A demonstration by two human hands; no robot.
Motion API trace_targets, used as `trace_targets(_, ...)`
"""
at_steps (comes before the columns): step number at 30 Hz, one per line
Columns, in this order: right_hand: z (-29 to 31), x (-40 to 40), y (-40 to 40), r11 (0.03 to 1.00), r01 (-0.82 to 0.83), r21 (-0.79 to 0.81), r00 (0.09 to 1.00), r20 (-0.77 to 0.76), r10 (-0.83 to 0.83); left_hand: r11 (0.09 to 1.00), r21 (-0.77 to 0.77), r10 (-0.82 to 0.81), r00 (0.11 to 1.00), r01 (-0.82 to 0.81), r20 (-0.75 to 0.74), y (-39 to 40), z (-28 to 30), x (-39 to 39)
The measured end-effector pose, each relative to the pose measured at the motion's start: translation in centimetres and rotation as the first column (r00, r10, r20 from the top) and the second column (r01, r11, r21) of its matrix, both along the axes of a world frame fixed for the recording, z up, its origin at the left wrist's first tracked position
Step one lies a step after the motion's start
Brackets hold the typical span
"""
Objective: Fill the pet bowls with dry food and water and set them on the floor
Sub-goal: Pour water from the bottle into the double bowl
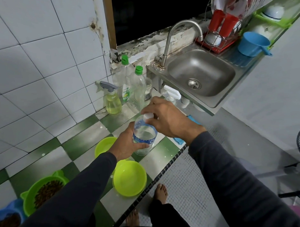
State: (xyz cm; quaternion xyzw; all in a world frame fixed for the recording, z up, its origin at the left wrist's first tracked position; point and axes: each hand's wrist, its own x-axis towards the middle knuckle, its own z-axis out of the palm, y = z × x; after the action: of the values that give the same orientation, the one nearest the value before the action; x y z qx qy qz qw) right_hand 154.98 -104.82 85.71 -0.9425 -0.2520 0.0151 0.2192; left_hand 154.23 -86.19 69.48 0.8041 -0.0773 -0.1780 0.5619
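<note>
My left hand [128, 143] grips a clear water bottle [144, 133] with a blue label, held above the checkered counter [88, 127]. My right hand [169, 117] pinches its white cap [148, 116]. Two lime green bowls sit below the bottle: one [129, 177] near the counter's front edge, one [103, 145] partly behind my left wrist. A green eared bowl [44, 190] holds dry kibble at the lower left. A blue bowl [8, 218] with kibble is at the corner, cut by the frame edge.
Spray bottle [112, 101] and two dish soap bottles [136, 86] stand against the tiled wall. A steel sink [200, 72] with faucet [182, 37] lies to the right, with a dish rack [218, 33] and blue scoop [253, 43] beyond. My bare feet stand on the grey floor [191, 188].
</note>
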Motion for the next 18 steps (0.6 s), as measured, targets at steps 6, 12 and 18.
trace_targets(6,-0.59,-0.35,0.09,0.995,0.096,0.032,0.995,-0.018,-0.095,1.0,0.009,0.001,1.0,-0.001,0.003,0.09,-0.1,-0.09)
trace_targets(12,-0.55,-0.26,0.3,0.998,0.049,0.033,0.999,-0.026,-0.048,1.0,-0.004,0.001,1.0,-0.001,-0.006,0.13,-0.21,-0.08)
trace_targets(18,-0.76,-0.15,0.48,0.991,0.133,0.009,0.991,-0.007,-0.133,1.0,-0.011,0.0,1.0,0.0,0.005,0.1,-0.16,-0.16)
